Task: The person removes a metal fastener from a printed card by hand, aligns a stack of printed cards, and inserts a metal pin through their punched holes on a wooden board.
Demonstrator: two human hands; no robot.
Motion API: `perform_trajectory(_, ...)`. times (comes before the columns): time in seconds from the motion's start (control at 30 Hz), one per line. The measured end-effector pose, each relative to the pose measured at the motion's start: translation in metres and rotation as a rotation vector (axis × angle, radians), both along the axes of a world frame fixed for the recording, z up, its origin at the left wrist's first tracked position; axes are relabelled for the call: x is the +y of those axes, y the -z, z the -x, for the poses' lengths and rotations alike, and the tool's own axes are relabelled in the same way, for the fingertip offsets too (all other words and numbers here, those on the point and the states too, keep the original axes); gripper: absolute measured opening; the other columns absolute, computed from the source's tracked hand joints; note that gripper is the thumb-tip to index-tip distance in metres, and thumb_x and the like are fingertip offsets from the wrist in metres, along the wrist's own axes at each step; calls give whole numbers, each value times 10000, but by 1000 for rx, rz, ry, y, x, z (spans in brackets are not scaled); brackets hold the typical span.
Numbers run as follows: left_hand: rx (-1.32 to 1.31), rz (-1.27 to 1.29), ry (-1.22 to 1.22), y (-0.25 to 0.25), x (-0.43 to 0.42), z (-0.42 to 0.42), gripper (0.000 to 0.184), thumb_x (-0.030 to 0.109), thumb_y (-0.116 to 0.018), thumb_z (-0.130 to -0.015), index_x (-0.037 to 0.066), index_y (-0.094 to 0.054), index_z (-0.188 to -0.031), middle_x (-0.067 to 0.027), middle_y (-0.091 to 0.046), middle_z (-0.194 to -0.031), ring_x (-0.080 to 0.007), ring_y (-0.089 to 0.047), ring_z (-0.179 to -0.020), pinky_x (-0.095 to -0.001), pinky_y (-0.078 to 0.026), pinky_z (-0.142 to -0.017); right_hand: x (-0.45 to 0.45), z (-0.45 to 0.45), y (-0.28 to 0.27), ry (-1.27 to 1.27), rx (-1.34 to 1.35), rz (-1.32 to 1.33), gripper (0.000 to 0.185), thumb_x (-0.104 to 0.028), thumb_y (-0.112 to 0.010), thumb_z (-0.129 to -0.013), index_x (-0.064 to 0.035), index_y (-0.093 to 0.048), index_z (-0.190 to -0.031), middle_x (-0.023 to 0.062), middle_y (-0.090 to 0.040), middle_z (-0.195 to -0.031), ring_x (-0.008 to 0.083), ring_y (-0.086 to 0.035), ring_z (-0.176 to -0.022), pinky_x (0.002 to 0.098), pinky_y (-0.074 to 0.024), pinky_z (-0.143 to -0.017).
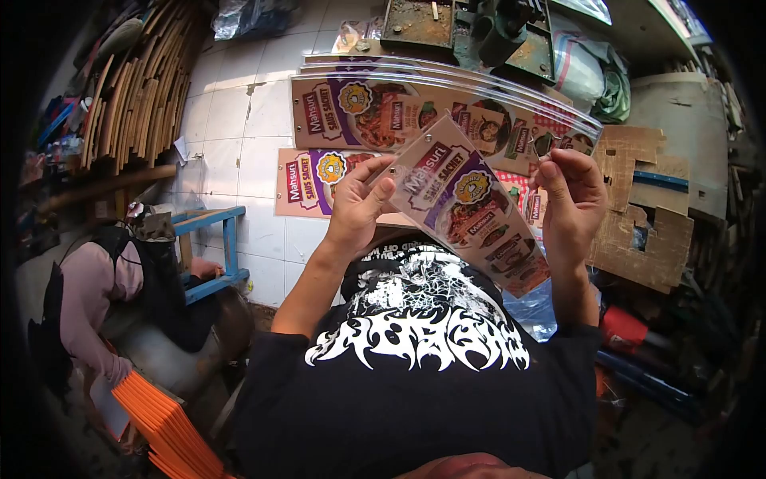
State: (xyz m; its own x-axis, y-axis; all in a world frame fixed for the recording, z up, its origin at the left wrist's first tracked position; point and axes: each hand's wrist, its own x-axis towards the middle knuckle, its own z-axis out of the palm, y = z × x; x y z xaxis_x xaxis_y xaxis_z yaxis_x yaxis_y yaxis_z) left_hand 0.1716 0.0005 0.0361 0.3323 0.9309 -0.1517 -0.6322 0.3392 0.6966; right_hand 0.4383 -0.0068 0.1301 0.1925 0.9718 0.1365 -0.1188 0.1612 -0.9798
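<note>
My left hand (pixel 359 203) grips the upper left end of a printed display card (pixel 471 211) in a clear plastic cover, marked "Mahsuri Saus Sachet". The card slants down to the right in front of my chest, with a small eyelet near its top corner. My right hand (pixel 570 195) is raised to the right of the card, thumb and forefinger pinched together. A small, thin piece shows at those fingertips, too small to name. Beyond my hands lie several like cards (pixel 375 120), overlapping in a stack, and another card (pixel 307 182) sits nearer, partly hidden behind my left hand.
A dark metal machine with trays (pixel 419 24) stands at the back. Cut cardboard (pixel 642 207) lies at right, beside a white sack (pixel 578 68). At left are stacked wooden strips (pixel 132 88), a blue frame (pixel 231 247) and another person with orange folded sheets (pixel 163 419).
</note>
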Motion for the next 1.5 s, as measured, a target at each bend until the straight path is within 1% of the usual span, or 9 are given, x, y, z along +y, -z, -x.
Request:
perform_trajectory(0.07,98,49,4,-16,-2,-4,458,141,-638,-927,-55,-479,-1310,-147,-647,-1124,-175,-652,-971,-319,-582,-833,-9,8,3,104,-56,-46,191,25,-666,-877,14,-608,-1059,72,-662,-944,102,-647,-844,217,-527,-760)
perform_trajectory(0.17,173,26,68,-26,-3,-3,422,133,-633,-928,-61,-512,-1283,-141,-648,-1128,-167,-648,-969,-321,-581,-827,-19,29,23,137,-45,-137,251,94,-667,-845,28,-601,-1078,97,-648,-1000,123,-644,-890,234,-516,-825)
perform_trajectory(0.23,180,21,73,-29,-6,-3,412,122,-634,-923,-68,-529,-1273,-131,-646,-1132,-158,-642,-972,-308,-562,-835,-19,45,27,158,-132,-177,278,106,-679,-828,34,-601,-1084,105,-648,-986,130,-648,-875,240,-525,-802)
perform_trajectory(0.33,188,0,144,-40,-9,1,446,112,-647,-904,-73,-519,-1289,-124,-644,-1132,-153,-626,-1002,-289,-519,-876,-16,58,35,211,-364,-313,303,70,-729,-791,37,-614,-1069,123,-662,-876,159,-660,-765,249,-524,-675)
perform_trajectory(0.53,287,-133,212,-48,-18,7,512,52,-660,-846,-91,-495,-1310,-170,-545,-1284,-202,-513,-1202,-347,-357,-1062,-11,75,30,217,-590,-395,379,67,-759,-726,15,-640,-1082,116,-661,-781,203,-645,-675,292,-498,-602)
perform_trajectory(0.83,330,-206,206,-61,-21,5,571,54,-657,-820,-100,-463,-1334,-182,-515,-1318,-226,-489,-1234,-362,-333,-1083,-18,78,33,222,-558,-413,414,84,-753,-706,13,-649,-1100,108,-660,-778,207,-629,-673,296,-498,-604)
perform_trajectory(1.03,345,-234,260,-74,-21,3,618,50,-631,-830,-90,-404,-1387,-192,-492,-1357,-225,-480,-1257,-358,-343,-1084,-19,79,31,202,-664,-448,345,76,-745,-741,20,-649,-1068,121,-651,-797,194,-609,-657,284,-479,-593)
perform_trajectory(1.23,333,-254,279,-76,-20,1,660,49,-601,-834,-81,-343,-1427,-202,-458,-1398,-229,-455,-1291,-362,-326,-1100,-18,81,30,241,-715,-534,341,75,-742,-727,9,-668,-1054,69,-623,-760,202,-575,-633,293,-477,-566)
perform_trajectory(1.5,338,-280,263,-80,-20,-2,669,56,-593,-835,-64,-335,-1440,-191,-445,-1413,-227,-436,-1305,-352,-310,-1107,-21,82,32,207,-789,-628,521,140,-667,-605,-33,-686,-1096,70,-590,-892,215,-578,-714,308,-490,-609)
